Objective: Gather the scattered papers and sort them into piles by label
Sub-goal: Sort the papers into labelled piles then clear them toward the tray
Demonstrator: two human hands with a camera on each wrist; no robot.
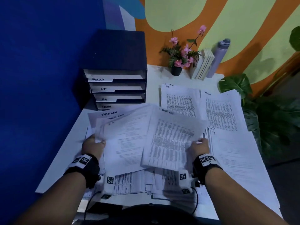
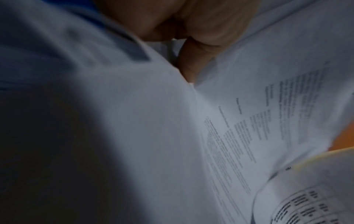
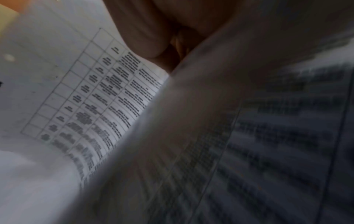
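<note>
Above the desk (image 1: pixel 164 73), left hand (image 1: pixel 93 146) gripping a fanned bunch (image 1: pixel 123 133), right hand (image 1: pixel 200 147) pinching the top sheet (image 1: pixel 172 138). Best to read each label first, then drop slowly.

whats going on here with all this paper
A person is sorting printed white sheets at a white desk. The left hand grips a fanned bunch of sheets hand-marked TASK LIST and I.T; the right hand holds a dense table-printed sheet. Two piles lie behind, and a dark blue labelled tray rack stands beside them.
</note>
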